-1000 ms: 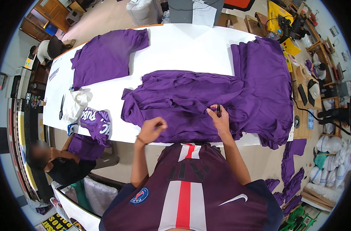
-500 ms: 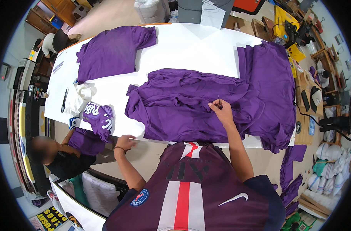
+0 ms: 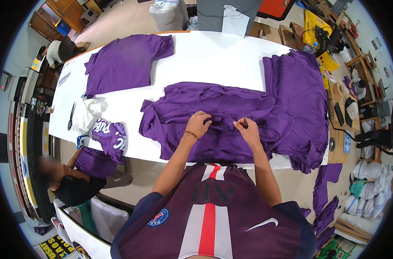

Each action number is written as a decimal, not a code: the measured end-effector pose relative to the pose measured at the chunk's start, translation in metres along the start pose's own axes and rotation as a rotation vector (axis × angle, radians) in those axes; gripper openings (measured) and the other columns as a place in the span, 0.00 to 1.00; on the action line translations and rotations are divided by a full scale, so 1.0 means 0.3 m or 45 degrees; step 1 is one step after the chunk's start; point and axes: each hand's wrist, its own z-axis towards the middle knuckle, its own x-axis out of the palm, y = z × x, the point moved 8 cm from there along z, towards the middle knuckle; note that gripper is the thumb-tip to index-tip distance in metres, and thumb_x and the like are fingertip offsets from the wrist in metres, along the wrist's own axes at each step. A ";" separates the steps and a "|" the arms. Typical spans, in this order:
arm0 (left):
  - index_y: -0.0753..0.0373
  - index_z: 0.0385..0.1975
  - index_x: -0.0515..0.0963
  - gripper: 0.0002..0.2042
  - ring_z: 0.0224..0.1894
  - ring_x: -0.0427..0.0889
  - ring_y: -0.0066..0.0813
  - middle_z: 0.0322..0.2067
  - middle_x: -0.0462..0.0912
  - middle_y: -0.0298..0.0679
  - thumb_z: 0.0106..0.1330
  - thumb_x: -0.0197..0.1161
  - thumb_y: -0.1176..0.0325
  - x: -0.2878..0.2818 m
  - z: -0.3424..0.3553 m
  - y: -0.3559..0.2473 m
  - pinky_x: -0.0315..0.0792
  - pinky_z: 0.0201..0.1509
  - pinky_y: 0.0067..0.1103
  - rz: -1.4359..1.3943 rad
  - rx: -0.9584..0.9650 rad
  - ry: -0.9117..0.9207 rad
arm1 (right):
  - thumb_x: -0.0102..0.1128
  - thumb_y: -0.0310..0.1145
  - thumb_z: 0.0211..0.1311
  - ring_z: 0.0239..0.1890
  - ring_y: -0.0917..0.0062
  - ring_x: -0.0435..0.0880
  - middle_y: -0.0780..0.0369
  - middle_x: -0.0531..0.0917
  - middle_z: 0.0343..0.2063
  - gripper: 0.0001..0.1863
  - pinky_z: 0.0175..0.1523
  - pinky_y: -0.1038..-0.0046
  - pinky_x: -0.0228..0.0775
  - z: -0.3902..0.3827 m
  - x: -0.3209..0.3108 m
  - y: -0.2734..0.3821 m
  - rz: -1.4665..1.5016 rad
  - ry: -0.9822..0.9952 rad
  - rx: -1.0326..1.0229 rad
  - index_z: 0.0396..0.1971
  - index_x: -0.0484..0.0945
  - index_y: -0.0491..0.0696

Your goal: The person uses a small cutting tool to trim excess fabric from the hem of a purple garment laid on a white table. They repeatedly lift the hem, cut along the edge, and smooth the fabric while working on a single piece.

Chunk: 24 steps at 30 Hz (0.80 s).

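On the white table (image 3: 205, 56) a long heap of crumpled purple shirts (image 3: 183, 146) lies in front of me. My left hand (image 3: 198, 124) is closed on the purple cloth near the heap's middle. My right hand (image 3: 249, 133), just right of it, holds a small dark pointed tool (image 3: 245, 123), perhaps thread snips, against the cloth, with fingers curled round it. Folded purple fabric (image 3: 299, 86) is stacked at the right end. A flat purple shirt (image 3: 118, 64) lies at the back left, a white cloth (image 3: 86, 118) and a printed purple shirt (image 3: 109, 139) below it.
A co-worker (image 3: 77, 187) in black sits at the near left with purple cloth. Scissors (image 3: 70, 121) lie at the table's left end. Other people work at the far left and right. Purple pieces (image 3: 323, 185) hang low at the right, near white sacks (image 3: 361, 198).
My left hand dropped toward the table's front edge, then rose and moved right onto the cloth beside my right hand. My right hand still holds the tool, turned slightly.
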 end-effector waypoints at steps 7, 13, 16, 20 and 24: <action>0.62 0.39 0.86 0.08 0.39 0.86 0.46 0.38 0.85 0.42 0.65 0.66 0.66 0.087 -0.010 0.092 0.80 0.44 0.35 0.147 0.036 -0.156 | 0.72 0.34 0.62 0.25 0.88 0.67 0.71 0.74 0.21 0.13 0.32 0.79 0.61 -0.031 0.000 -0.054 -0.139 -0.003 -0.043 0.27 0.79 0.42; 0.60 0.36 0.86 0.08 0.35 0.86 0.43 0.35 0.84 0.39 0.67 0.65 0.64 0.099 0.000 0.076 0.80 0.38 0.36 0.284 0.085 -0.156 | 0.71 0.34 0.62 0.24 0.85 0.68 0.67 0.74 0.18 0.14 0.31 0.75 0.62 -0.038 0.008 -0.057 -0.264 0.002 -0.067 0.27 0.78 0.40; 0.60 0.33 0.83 0.08 0.35 0.85 0.42 0.34 0.81 0.39 0.68 0.63 0.63 0.118 0.018 0.061 0.79 0.36 0.37 0.385 0.083 -0.081 | 0.72 0.35 0.61 0.23 0.80 0.71 0.62 0.76 0.19 0.14 0.32 0.73 0.65 -0.035 0.007 -0.062 -0.301 0.027 -0.052 0.28 0.78 0.40; 0.60 0.35 0.76 0.06 0.37 0.85 0.42 0.36 0.80 0.43 0.70 0.60 0.65 0.173 0.025 0.077 0.79 0.35 0.39 0.633 0.097 -0.017 | 0.72 0.37 0.60 0.23 0.71 0.79 0.55 0.80 0.20 0.16 0.34 0.68 0.70 -0.025 0.010 -0.054 -0.356 0.072 -0.056 0.30 0.79 0.39; 0.62 0.38 0.72 0.06 0.38 0.84 0.48 0.36 0.80 0.46 0.72 0.56 0.67 0.174 0.016 0.091 0.78 0.39 0.40 0.482 0.000 -0.094 | 0.72 0.37 0.60 0.23 0.68 0.80 0.54 0.81 0.20 0.16 0.34 0.67 0.70 -0.024 0.012 -0.055 -0.363 0.082 -0.078 0.30 0.79 0.38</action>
